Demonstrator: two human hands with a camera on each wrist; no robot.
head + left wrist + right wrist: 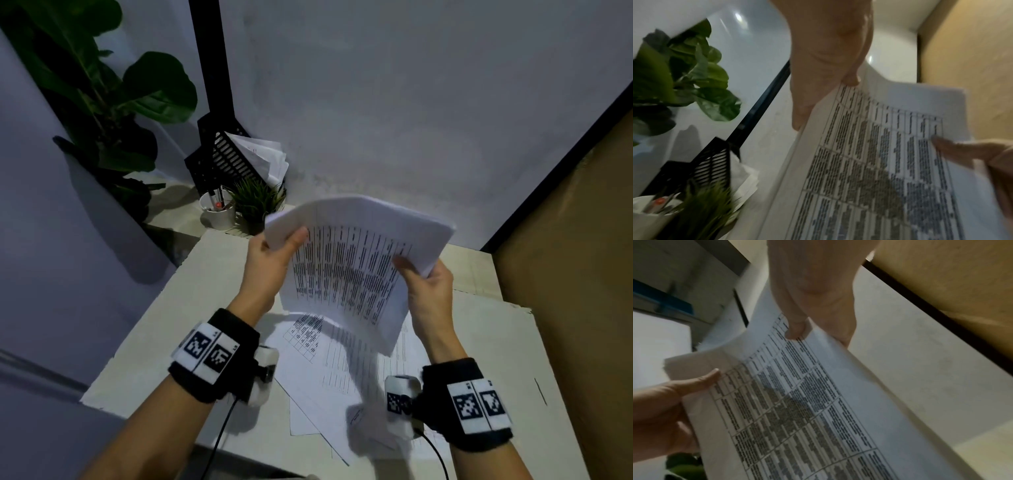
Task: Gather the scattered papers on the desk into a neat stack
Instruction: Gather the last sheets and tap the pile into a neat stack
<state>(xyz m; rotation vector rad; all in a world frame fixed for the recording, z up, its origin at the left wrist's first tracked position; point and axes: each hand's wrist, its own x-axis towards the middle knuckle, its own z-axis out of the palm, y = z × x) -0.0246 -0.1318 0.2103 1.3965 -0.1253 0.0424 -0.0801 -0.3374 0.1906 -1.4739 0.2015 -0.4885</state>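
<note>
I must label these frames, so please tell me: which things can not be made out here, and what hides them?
- Printed text on the held papers: blurred in all three views.
- Sheets on the desk: partly covered by the held papers and both wrists in the head view.
- Fingers of the left hand and right hand: behind the papers in the head view.
- Contents of the white cup: too small.

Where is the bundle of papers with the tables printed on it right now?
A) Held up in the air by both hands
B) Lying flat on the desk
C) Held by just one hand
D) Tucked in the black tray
A: the left hand and the right hand each grip a side of the bundle of papers, lifted above the loose sheets on the desk.
</note>
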